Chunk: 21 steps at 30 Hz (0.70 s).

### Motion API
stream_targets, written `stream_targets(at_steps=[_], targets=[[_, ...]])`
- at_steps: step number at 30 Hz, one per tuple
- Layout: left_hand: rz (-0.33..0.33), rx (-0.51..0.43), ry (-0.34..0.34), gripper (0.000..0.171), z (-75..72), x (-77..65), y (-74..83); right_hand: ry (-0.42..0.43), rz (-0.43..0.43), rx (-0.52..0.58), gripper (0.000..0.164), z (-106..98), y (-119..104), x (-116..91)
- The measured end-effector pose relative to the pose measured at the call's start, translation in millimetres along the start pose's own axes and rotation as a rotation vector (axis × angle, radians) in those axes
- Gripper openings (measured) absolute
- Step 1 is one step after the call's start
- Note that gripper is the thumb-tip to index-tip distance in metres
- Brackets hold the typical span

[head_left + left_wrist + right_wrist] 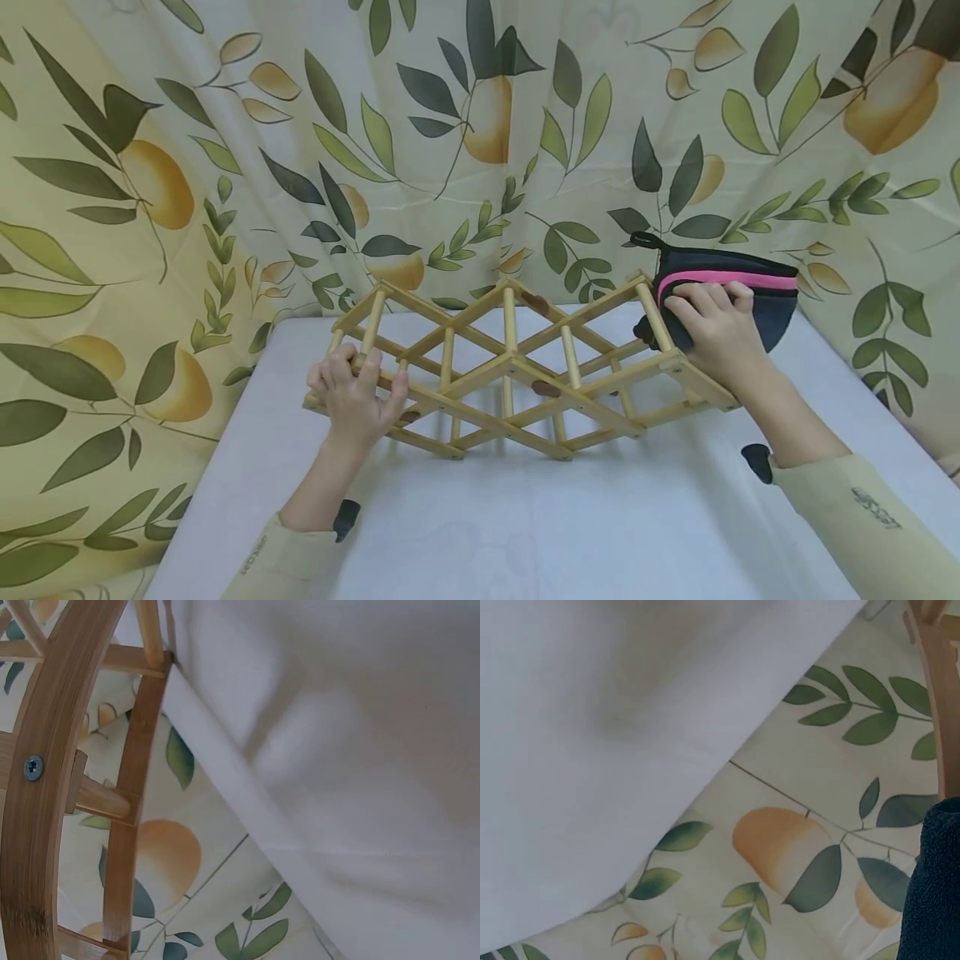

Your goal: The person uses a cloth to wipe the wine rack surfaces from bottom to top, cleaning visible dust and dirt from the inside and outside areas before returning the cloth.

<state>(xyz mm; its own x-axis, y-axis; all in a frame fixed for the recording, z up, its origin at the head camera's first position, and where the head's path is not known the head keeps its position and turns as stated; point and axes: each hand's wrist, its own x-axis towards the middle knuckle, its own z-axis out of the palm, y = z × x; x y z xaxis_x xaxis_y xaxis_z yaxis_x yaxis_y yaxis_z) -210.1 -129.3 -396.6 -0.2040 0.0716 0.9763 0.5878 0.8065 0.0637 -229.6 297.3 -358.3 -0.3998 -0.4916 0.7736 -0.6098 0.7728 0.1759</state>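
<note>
Rack (pixel 512 364), wood: 1, over table (pixel 450 533), white: 1 | left hand (pixel 356 393): 1, gripping rack's left end | pouch (pixel 776 307), dark, pink-striped: 1, at rack's right end | right hand (pixel 716 335): 1, fingers curled onto pouch

I see a white-covered counter (pixel 480 533); near its far edge stretches a wooden rack (pixel 512 364), though I can't tell whether it rests there.
</note>
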Motion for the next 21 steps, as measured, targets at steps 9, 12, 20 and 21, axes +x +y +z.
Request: stream_targets(at_steps=[9, 12, 20, 21], targets=[[-0.009, -0.044, 0.029, 0.032, 0.9, 2.3, 1.0, -0.302, 0.146, -0.062, 0.052, -4.0, -1.7, 2.0], [-0.011, -0.065, 0.036, 0.033, 1.1, 3.2, 1.0, -0.375, 0.208, -0.092, 0.057, -6.3, -3.9, 3.8], [-0.021, -0.100, 0.049, 0.032, 3.0, 3.2, -1.0, -0.474, 0.292, -0.121, 0.050, -8.6, -8.2, 8.7], [-0.021, -0.100, 0.051, 0.033, 3.2, 2.8, -1.2, -0.487, 0.303, -0.120, 0.050, -8.8, -8.8, 9.5]])
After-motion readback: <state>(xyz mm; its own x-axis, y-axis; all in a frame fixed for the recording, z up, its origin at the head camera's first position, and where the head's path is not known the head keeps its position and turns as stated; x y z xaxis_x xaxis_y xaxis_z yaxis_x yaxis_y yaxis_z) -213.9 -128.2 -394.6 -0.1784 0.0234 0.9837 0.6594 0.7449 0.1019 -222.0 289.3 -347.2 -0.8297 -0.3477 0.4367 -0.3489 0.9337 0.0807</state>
